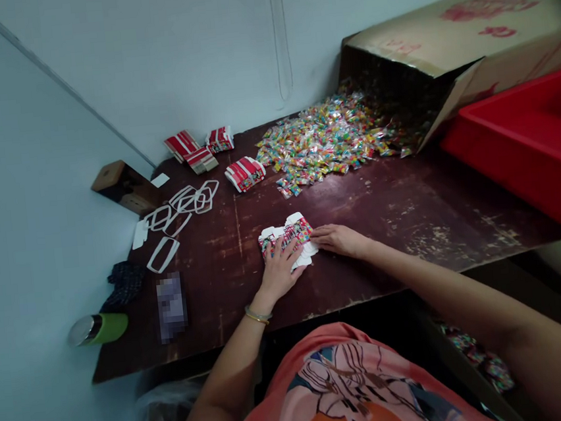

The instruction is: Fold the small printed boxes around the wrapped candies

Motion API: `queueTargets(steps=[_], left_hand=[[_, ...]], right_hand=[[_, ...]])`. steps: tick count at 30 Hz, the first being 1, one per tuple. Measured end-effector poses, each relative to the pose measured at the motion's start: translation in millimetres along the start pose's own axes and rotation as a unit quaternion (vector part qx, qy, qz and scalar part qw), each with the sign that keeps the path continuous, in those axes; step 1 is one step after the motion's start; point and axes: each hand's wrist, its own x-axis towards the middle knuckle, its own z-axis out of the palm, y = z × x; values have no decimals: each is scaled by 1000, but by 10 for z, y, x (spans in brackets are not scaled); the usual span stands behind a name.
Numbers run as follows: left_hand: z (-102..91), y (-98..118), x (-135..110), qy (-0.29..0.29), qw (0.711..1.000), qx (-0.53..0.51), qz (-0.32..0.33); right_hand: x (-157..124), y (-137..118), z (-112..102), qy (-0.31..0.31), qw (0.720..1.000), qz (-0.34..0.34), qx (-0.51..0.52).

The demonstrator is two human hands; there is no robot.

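Small printed cardboard cartons (304,229), red and multicoloured with white flaps, lie on the dark brown table in front of me. They look flat or only partly folded, and I cannot tell how many there are. My left hand (280,271) rests on top of them with its fingers spread. At their right edge, my right hand (339,239) has its fingers together, gripping the carton's side. My left fingers cover part of the print.
Beyond my hands, a heap of wrapped candies (323,137) spills from a large cardboard box (467,40). A red bin (518,154) stands right. Stacked flat cartons (246,173), white rings (163,253) and a green bottle (108,327) lie left. The table edge (315,316) is close.
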Motion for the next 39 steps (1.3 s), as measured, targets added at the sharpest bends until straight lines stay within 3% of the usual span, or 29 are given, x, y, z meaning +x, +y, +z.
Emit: queueTargets(steps=[3, 9, 12, 14, 15, 16, 17, 20, 21, 22, 24, 26, 29, 34, 36, 39], left_hand=[[-8, 17, 4, 2, 1000, -17, 9], [-23, -1, 17, -13, 998, -59, 33], [-72, 29, 24, -7, 992, -122, 10], [-146, 117, 20, 34, 972, -226, -45], [-193, 183, 14, 67, 945, -306, -89], [-242, 260, 7, 100, 899, -403, -141], [-289, 343, 1, 118, 832, -508, -190], [-391, 577, -13, 57, 595, -757, -263], [-405, 637, -18, 29, 543, -793, -274], [-411, 687, -26, 10, 514, -809, -287], [-404, 756, -51, -17, 507, -801, -318], [-394, 796, -88, -80, 529, -780, -326], [-397, 836, -141, -176, 555, -754, -305], [-394, 929, -191, -231, 570, -736, -281], [-373, 963, -205, -251, 560, -738, -281], [-357, 981, -221, -240, 539, -751, -297]], right_hand=[[45, -82, -72, 4, 1000, 16, -19], [406, -246, -103, -52, 988, 64, -132], [407, -350, -183, -50, 985, 73, -147], [286, -492, -257, -41, 983, 83, -157], [195, -594, -279, -32, 983, 84, -161], [90, -712, -283, -13, 984, 77, -160], [-23, -841, -269, 15, 986, 62, -154], [-330, -1185, -156, 123, 988, -17, -91], [-401, -1252, -120, 157, 985, -23, -60], [-452, -1286, -98, 184, 982, -8, -32], [-498, -1271, -100, 221, 974, 53, 16], [-499, -1203, -154, 227, 967, 91, 66], [-484, -1145, -253, 184, 967, 76, 156], [-504, -1196, -324, 112, 948, 95, 282], [-532, -1213, -326, 81, 941, 88, 315], [-582, -1231, -312, 62, 952, 78, 288]])
